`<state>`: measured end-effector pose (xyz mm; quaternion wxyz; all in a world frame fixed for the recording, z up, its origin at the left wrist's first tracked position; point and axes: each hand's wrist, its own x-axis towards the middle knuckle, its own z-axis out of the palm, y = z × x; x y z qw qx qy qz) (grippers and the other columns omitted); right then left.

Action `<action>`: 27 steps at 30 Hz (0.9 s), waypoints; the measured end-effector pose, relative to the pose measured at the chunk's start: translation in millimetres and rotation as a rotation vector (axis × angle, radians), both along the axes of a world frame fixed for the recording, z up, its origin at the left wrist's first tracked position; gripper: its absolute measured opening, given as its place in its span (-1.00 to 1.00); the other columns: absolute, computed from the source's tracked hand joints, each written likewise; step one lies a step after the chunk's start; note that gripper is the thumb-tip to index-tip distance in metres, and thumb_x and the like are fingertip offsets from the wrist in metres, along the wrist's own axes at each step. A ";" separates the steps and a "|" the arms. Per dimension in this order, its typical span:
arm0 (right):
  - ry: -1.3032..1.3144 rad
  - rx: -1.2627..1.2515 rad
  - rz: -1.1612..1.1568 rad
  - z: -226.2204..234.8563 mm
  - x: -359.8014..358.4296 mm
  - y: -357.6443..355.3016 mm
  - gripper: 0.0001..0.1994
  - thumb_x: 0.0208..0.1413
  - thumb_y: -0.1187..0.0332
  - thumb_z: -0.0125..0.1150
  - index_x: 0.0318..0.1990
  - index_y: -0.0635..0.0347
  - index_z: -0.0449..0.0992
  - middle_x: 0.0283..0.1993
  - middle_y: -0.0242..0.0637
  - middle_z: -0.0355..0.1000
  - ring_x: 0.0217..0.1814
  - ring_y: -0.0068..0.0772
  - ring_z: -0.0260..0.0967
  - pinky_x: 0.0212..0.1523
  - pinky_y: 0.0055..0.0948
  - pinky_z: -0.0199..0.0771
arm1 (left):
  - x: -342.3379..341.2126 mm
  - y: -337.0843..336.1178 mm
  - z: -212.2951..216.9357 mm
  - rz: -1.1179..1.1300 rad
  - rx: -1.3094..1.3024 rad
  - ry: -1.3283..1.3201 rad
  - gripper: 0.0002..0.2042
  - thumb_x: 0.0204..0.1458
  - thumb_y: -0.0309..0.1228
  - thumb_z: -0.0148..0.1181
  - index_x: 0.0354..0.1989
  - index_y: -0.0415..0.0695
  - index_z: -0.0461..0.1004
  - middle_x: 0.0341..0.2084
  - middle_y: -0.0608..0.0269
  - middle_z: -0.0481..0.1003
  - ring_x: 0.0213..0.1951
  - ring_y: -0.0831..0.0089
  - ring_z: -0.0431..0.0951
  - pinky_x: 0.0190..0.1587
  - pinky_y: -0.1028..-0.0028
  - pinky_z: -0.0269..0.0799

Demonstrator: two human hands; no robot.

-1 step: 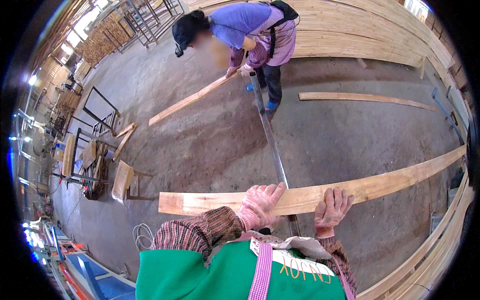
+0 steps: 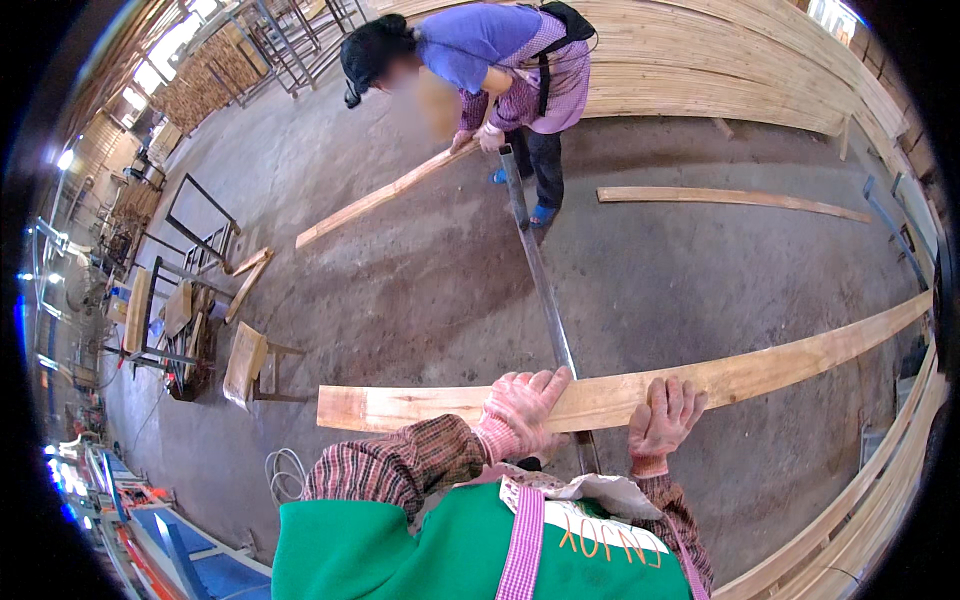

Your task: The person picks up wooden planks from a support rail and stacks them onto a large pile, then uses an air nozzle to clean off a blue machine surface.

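A long, pale wooden plank [image 2: 600, 402] lies crosswise in front of me, over a narrow metal bar [image 2: 544, 290]. My left hand [image 2: 518, 412], in a pinkish glove, grips the plank near the bar, its fingers reaching to the far edge. To the right of the bar, my gloved right hand [image 2: 664, 425] holds the near edge with its fingers bent over the top face. Its thumb and the underside of the plank are hidden. At the bar's far end, a co-worker's gloved hands [image 2: 478, 138] hold another wooden plank [image 2: 385, 195].
A loose board [image 2: 730, 198] lies on the floor at the right. Stacked boards [image 2: 700, 60] stand behind the co-worker, more boards [image 2: 850, 510] at my near right. A wooden stool [image 2: 246, 366], metal frames [image 2: 205, 225] and a coiled cable [image 2: 286, 473] are at the left.
The co-worker's head and the plank in their hands have shifted very slightly to the left. My hands and my plank have not visibly moved.
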<state>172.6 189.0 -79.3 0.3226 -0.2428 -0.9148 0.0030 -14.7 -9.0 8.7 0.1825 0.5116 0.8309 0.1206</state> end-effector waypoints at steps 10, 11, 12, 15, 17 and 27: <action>-0.011 -0.013 -0.008 7.0 -0.6 -2.3 -0.58 0.27 0.11 -0.03 0.11 0.15 0.51 0.23 -0.11 0.36 0.39 0.19 0.19 0.49 0.41 -0.09 | -0.4 1.8 7.7 -0.006 -0.076 -0.023 0.03 -0.17 0.22 0.42 0.41 -0.18 0.19 0.07 -0.06 0.50 0.10 0.00 0.55 0.17 0.07 0.43; 0.004 0.001 -0.007 1.6 0.0 -0.5 -0.57 0.26 0.08 -0.02 0.09 0.16 0.52 0.23 -0.09 0.36 0.38 0.20 0.19 0.48 0.42 -0.08 | 0.3 0.7 5.0 -0.007 -0.058 -0.003 0.02 -0.17 0.20 0.42 0.41 -0.18 0.20 0.07 -0.06 0.50 0.10 0.00 0.55 0.17 0.07 0.43; 0.017 0.013 -0.005 -1.4 0.5 -0.4 -0.55 0.25 0.04 -0.01 0.07 0.17 0.53 0.22 -0.08 0.36 0.37 0.21 0.19 0.48 0.42 -0.07 | 1.5 -1.1 2.6 -0.007 -0.042 0.014 0.01 -0.18 0.19 0.43 0.40 -0.18 0.20 0.06 -0.06 0.51 0.09 0.00 0.55 0.17 0.06 0.43; -0.011 0.008 -0.010 -3.0 0.3 -2.6 -0.55 0.27 0.04 -0.02 0.08 0.17 0.53 0.26 -0.09 0.34 0.40 0.20 0.18 0.49 0.43 -0.09 | 2.5 -4.3 4.1 0.003 -0.025 0.018 0.00 -0.19 0.15 0.44 0.40 -0.18 0.21 0.05 -0.04 0.51 0.09 0.01 0.55 0.17 0.06 0.43; -0.012 0.015 -0.011 -2.7 0.2 -4.8 -0.56 0.27 0.05 -0.02 0.08 0.17 0.54 0.25 -0.09 0.35 0.40 0.20 0.18 0.50 0.42 -0.09 | 2.5 -6.0 5.7 0.012 -0.022 0.007 -0.01 -0.21 0.12 0.44 0.39 -0.18 0.22 0.04 -0.04 0.51 0.09 0.01 0.55 0.17 0.06 0.43; -0.073 -0.105 -0.037 2.6 8.6 -0.6 -0.51 0.11 0.04 0.18 0.14 0.08 0.59 0.27 -0.13 0.45 0.42 0.15 0.25 0.52 0.32 -0.05 | 4.7 15.9 11.2 -0.015 0.075 -0.054 -0.24 -0.28 0.05 0.53 0.04 -0.16 0.40 -0.23 -0.05 0.61 -0.18 -0.03 0.66 -0.13 0.06 0.57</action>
